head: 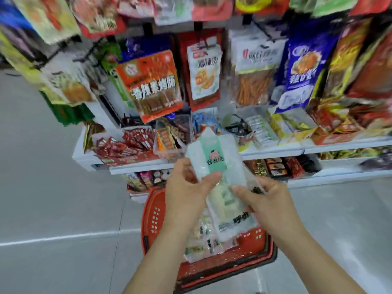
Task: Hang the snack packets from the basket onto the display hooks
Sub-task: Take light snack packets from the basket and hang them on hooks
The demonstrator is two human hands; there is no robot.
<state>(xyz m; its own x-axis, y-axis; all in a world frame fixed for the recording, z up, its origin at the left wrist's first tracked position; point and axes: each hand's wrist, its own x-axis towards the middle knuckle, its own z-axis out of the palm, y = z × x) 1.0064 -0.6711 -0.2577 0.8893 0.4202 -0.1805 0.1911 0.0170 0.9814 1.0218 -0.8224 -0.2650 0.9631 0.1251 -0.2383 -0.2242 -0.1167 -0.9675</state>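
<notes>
- Left hand (186, 187): fingers curled behind a mint-striped packet (214, 160), thumb (209, 178) pressed on its front near the lower edge; it grips the packet.
- Right hand (269, 200): thumb (240, 190) and curled fingers pinch the upper part of a second packet (230, 213), clear with pale contents; it is partly tucked under the first.
- Mint-striped packet: held roughly upright, leaning slightly left, between the two hands. It bears a small cartoon face. Its top reaches in front of the white shelf (273, 150).
- Second packet: hangs downward from the right hand, with its bottom edge over the basket.
- Basket (152, 215): red plastic with a perforated wall, on the grey floor (53, 198) directly below both hands.
- Loose packets (203, 240): pale wrappers piled inside the basket; the number cannot be told.
- Hanging stock above the shelf, left to right: an orange packet (150, 83), a white packet (204, 73), a clear packet of sticks (254, 75) and a blue packet (303, 71).
- Shelf contents: boxed and loose snacks, blurred.
</notes>
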